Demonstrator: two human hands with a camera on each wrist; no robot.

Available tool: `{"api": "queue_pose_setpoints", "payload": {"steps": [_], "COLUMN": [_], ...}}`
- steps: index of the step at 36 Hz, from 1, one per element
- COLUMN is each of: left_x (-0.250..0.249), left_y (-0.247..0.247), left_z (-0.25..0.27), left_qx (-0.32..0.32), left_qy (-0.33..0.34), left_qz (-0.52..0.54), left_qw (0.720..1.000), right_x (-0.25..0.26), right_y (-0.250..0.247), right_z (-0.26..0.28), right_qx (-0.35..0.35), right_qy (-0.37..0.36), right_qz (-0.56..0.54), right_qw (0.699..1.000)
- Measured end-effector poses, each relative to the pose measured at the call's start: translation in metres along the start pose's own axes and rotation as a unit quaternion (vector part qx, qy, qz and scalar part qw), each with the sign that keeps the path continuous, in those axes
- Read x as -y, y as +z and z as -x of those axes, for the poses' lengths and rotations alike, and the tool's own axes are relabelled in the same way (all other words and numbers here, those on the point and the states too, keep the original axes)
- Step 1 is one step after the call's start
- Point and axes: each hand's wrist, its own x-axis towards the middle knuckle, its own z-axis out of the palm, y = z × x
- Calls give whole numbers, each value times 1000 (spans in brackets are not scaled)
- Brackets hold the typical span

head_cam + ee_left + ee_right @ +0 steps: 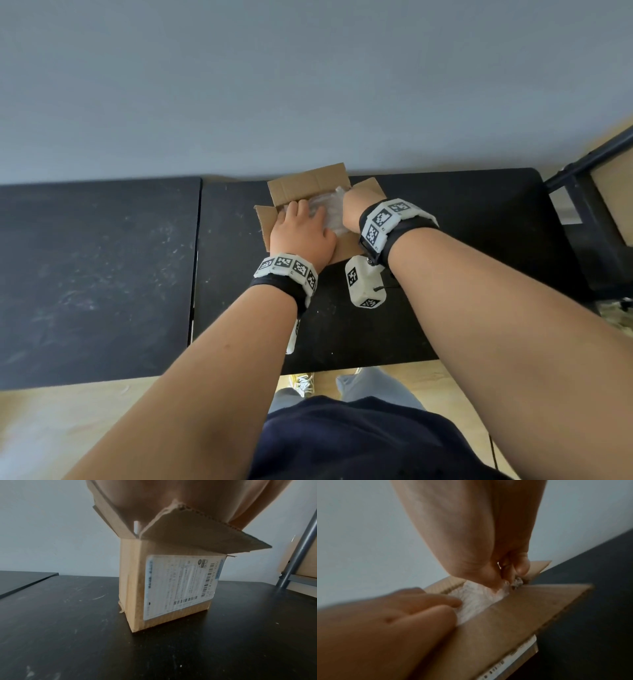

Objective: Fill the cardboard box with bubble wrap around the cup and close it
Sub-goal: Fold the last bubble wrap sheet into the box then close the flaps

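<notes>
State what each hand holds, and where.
Left hand presses flat on the bubble wrap in the box. Right hand pinches the wrap's far-right edge.

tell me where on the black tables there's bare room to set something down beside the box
Bare top lies left of the cardboard box, across to the seam and over the whole left table; also right of the box toward the metal frame. It is crowded at the box mouth, where the left hand and right hand press the bubble wrap.
</notes>
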Motion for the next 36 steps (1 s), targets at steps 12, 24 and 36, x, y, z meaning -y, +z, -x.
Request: {"api": "queue_pose_setpoints", "payload": {"steps": [12, 24, 36], "left_x": [4, 0, -20], "left_y": [1, 3, -15], "left_z": [-6, -1, -13], "left_qx": [22, 10, 54], "left_qy": [13, 39, 99], "left_qz": [-18, -122, -281], "left_qw": [1000, 992, 953], "right_x": [-4, -18, -25], "right_y": [3, 21, -7], "right_z": [12, 27, 4], "right_qx": [-114, -210, -44], "right_qy": [18, -37, 34], "right_qz": [-49, 79, 65], "right_qw": [992, 974, 996]}}
